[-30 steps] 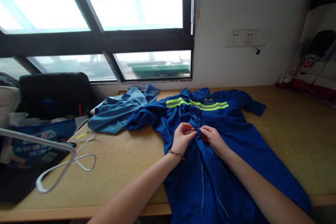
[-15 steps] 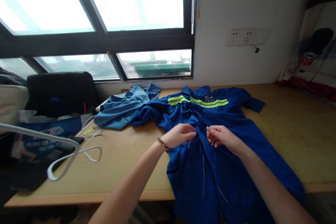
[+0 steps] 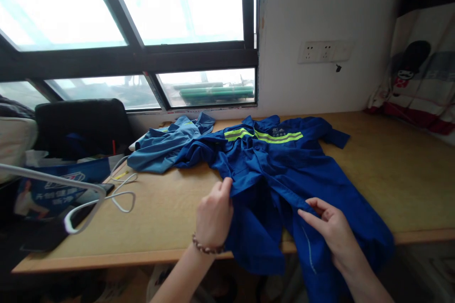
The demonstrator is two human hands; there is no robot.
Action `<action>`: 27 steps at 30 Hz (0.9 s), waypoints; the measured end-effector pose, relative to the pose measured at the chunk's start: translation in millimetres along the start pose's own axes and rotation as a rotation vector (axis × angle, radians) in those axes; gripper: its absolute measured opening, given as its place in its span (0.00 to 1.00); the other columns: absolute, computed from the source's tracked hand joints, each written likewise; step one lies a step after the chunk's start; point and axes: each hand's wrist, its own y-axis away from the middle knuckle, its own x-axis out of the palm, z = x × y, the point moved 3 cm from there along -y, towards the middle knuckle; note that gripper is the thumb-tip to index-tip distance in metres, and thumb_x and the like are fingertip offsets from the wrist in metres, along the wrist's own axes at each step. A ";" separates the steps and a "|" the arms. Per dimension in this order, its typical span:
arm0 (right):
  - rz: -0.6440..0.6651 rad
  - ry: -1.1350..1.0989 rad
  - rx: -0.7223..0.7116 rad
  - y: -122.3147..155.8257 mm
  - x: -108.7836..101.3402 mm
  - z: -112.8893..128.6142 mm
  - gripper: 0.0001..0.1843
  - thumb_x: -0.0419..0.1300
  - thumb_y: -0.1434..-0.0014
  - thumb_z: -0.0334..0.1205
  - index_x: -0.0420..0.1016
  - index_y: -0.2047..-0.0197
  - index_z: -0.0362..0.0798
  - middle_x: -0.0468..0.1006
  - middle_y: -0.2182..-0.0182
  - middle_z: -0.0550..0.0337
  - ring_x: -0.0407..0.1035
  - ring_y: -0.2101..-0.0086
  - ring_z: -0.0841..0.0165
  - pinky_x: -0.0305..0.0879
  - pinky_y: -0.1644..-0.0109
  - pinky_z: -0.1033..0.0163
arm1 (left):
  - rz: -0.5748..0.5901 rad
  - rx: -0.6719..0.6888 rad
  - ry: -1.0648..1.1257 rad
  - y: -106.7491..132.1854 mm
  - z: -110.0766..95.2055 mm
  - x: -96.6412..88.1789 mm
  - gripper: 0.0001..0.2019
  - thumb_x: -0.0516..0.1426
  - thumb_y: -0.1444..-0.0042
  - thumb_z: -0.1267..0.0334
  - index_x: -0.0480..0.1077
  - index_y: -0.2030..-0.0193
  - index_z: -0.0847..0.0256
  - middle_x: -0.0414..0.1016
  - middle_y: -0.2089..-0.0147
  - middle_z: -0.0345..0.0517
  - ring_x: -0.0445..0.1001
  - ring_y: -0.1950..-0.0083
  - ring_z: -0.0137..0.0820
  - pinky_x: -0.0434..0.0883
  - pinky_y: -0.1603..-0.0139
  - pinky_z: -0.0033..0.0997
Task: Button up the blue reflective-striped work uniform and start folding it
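A dark blue work jacket [image 3: 284, 165] with a yellow-and-grey reflective stripe lies spread on the table, collar toward the wall. Its lower part hangs over the front edge. My left hand [image 3: 215, 210], a beaded bracelet at its wrist, is closed on the left side of the jacket and lifts the cloth. My right hand [image 3: 329, 227] pinches the other front edge between thumb and fingers. Between the hands the front panels are parted, and a pale seam line shows inside the right one. A lighter blue shirt [image 3: 159, 147] lies crumpled beside the jacket's left sleeve.
The wooden table [image 3: 152, 218] runs along beneath a window [image 3: 192, 61]. At the left are a looped white cable [image 3: 122, 203], a black chair back [image 3: 83, 125] and a printed blue bag [image 3: 60, 184]. A socket panel [image 3: 325, 52] and a patterned curtain [image 3: 419, 71] are at the right.
Both hands have moved from the middle of the jacket toward me and apart. The left has taken hold of the cloth and pulled it leftward; the right now pinches the front edge lower down.
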 end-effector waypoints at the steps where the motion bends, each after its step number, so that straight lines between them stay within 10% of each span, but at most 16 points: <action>1: -0.011 -0.074 0.048 -3.1 0.9 8.4 0.13 0.66 0.60 0.41 0.70 0.70 0.48 0.72 0.76 0.62 0.65 0.77 0.71 0.61 0.74 0.68 | -0.078 -0.077 -0.102 -9.8 3.8 -15.2 0.17 0.46 0.50 0.75 0.63 0.55 0.56 0.67 0.61 0.48 0.70 0.66 0.35 0.61 0.68 0.28; 5: 0.286 -0.250 0.279 -30.2 39.4 33.3 0.10 0.67 0.61 0.38 0.72 0.73 0.46 0.72 0.80 0.62 0.64 0.82 0.73 0.59 0.80 0.70 | -0.156 -0.055 -0.187 -43.9 -11.6 -41.3 0.14 0.47 0.50 0.74 0.64 0.59 0.57 0.65 0.59 0.48 0.71 0.67 0.35 0.61 0.70 0.28; 8: 0.354 -0.360 0.318 -63.8 79.5 25.2 0.05 0.65 0.61 0.35 0.72 0.78 0.45 0.73 0.82 0.62 0.66 0.81 0.72 0.62 0.80 0.70 | -0.023 0.146 -0.019 -52.7 -37.7 -11.6 0.09 0.49 0.51 0.72 0.65 0.63 0.59 0.68 0.65 0.50 0.71 0.67 0.39 0.63 0.68 0.32; 11: 0.108 -0.466 0.269 -103.0 100.3 -2.9 0.04 0.64 0.62 0.32 0.72 0.80 0.45 0.74 0.82 0.59 0.69 0.78 0.68 0.67 0.75 0.65 | 0.083 0.166 0.185 -56.0 -46.5 37.3 0.05 0.51 0.51 0.71 0.65 0.67 0.62 0.68 0.73 0.51 0.72 0.69 0.42 0.64 0.66 0.36; 15: -0.016 -0.507 0.182 -146.9 105.1 -29.6 0.05 0.65 0.65 0.32 0.73 0.80 0.46 0.76 0.80 0.58 0.70 0.75 0.65 0.69 0.71 0.62 | 0.159 -0.006 0.315 -79.2 -30.1 86.5 0.03 0.51 0.50 0.68 0.65 0.70 0.63 0.70 0.74 0.55 0.72 0.66 0.43 0.64 0.62 0.39; 20: 0.017 -0.545 0.065 -185.4 101.3 -26.5 0.05 0.65 0.64 0.33 0.74 0.77 0.46 0.77 0.74 0.60 0.71 0.68 0.66 0.68 0.64 0.65 | 0.003 -0.217 0.411 -133.9 2.4 103.0 0.05 0.50 0.50 0.69 0.66 0.67 0.64 0.72 0.67 0.55 0.71 0.59 0.41 0.64 0.57 0.37; 27: 0.382 -0.614 0.114 -197.9 98.5 -21.1 0.11 0.60 0.55 0.38 0.76 0.67 0.44 0.77 0.69 0.56 0.71 0.65 0.63 0.68 0.62 0.61 | 0.254 -0.332 1.209 -152.7 17.5 114.7 0.12 0.54 0.50 0.57 0.68 0.69 0.66 0.72 0.71 0.48 0.72 0.71 0.30 0.69 0.72 0.27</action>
